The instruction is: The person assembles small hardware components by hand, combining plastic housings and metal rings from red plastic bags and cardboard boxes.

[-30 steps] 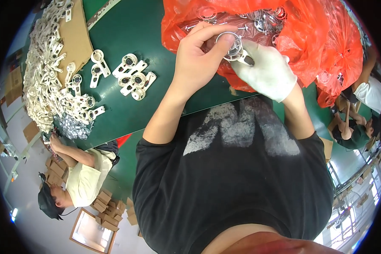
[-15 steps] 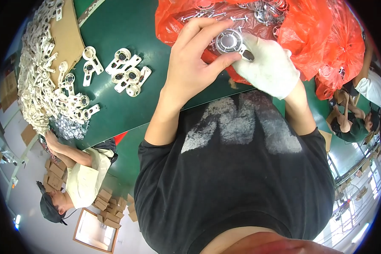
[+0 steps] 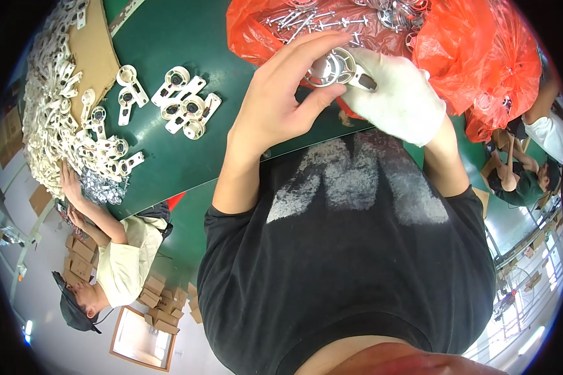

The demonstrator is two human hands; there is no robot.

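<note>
My left hand (image 3: 278, 90), bare, is curled with thumb and fingers around a chrome ring (image 3: 319, 73). My right hand (image 3: 397, 94), in a white glove, grips a white part with a round head and a short handle (image 3: 361, 80). The ring and the round head are side by side and overlap, so I cannot tell whether they are joined. Glove and fingers hide part of both. Several similar white parts (image 3: 184, 106) lie on the green table (image 3: 213, 56) to the left of my hands.
An open red plastic bag (image 3: 481, 56) with chrome rings and thin metal pieces (image 3: 306, 22) lies beyond my hands. A big heap of white parts (image 3: 50, 119) and a cardboard sheet (image 3: 97, 56) are at far left, where a co-worker (image 3: 128, 244) reaches in. Another person (image 3: 525, 178) is at right.
The chrome ring, earlier seen face-on between my hands, is now tilted and shifted left from the white part's head. The co-worker's hand at left has moved up the heap.
</note>
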